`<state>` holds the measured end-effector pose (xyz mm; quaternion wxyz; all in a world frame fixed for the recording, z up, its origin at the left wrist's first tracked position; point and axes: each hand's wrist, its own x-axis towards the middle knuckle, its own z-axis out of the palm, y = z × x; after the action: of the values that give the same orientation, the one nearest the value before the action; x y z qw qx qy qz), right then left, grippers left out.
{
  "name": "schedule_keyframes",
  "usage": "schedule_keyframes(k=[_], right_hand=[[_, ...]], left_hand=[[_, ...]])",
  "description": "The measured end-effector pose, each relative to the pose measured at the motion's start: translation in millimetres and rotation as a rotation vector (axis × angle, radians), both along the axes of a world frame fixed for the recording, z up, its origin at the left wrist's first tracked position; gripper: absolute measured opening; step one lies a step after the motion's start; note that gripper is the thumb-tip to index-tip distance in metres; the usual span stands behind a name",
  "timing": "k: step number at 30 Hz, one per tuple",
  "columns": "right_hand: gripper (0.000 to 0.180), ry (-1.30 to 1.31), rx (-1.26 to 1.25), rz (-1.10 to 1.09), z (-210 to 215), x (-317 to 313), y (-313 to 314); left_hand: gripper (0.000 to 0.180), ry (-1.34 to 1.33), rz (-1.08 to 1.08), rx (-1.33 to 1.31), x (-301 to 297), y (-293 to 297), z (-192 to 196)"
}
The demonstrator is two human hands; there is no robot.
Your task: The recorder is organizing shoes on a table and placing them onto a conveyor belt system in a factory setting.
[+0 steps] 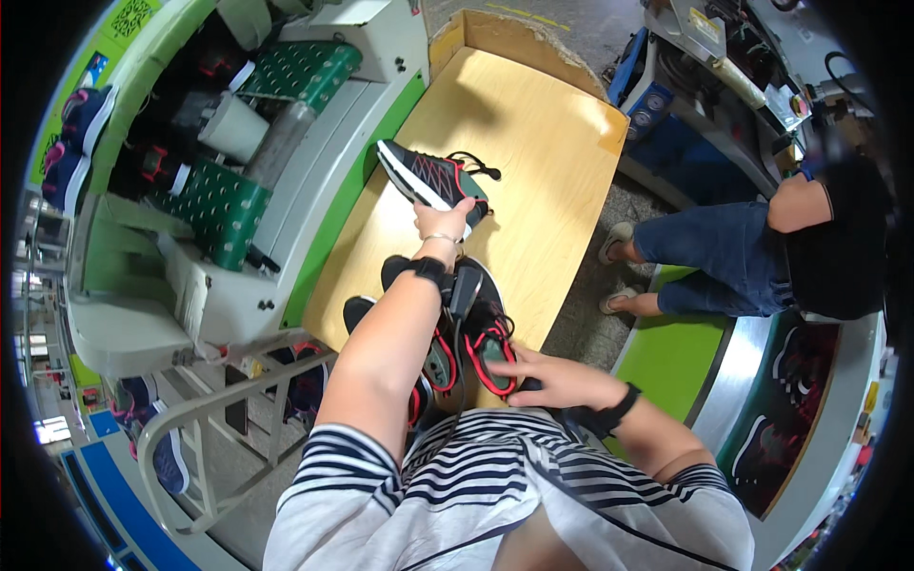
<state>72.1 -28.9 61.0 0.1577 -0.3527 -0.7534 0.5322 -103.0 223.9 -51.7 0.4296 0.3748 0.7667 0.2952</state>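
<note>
My left hand (445,221) reaches forward and is closed on the heel end of a black sneaker (430,176) with red trim and a white sole. That sneaker lies on its side on the light wooden table (533,152), toe pointing to the far left, laces loose. Close to my body, my right hand (569,383) is at the heel of another black and red sneaker (490,333); its somewhat blurred fingers reach over the collar and appear to grip it. Further sneakers (440,357) stand beside it, partly hidden under my left forearm.
On the left is a machine (328,143) with green perforated belts carrying shoes. A metal rail (181,428) and shoe rack stand at lower left. A person (724,247) is at the right, beside a conveyor (724,390) holding shoes. Cardboard (524,48) edges the table's far end.
</note>
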Motion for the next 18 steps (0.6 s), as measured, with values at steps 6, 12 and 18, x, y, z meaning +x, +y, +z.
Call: schedule_keyframes(k=[6, 12, 18], right_hand=[[0.083, 0.479, -0.185, -1.171, -11.6, 58.3, 82.9], [0.094, -0.229, 0.191, -0.905, -59.6, 32.2, 65.0], [0.083, -0.309, 0.071, -0.839, -30.9, -0.7, 28.4]], left_hand=[[0.071, -1.216, -0.434, -0.307, 10.9, -68.7, 69.8], [0.060, -0.489, -0.784, 0.055, -50.0, -130.8, 130.5], [0.037, 0.082, -0.683, 0.362, -143.4, -152.1, 115.4]])
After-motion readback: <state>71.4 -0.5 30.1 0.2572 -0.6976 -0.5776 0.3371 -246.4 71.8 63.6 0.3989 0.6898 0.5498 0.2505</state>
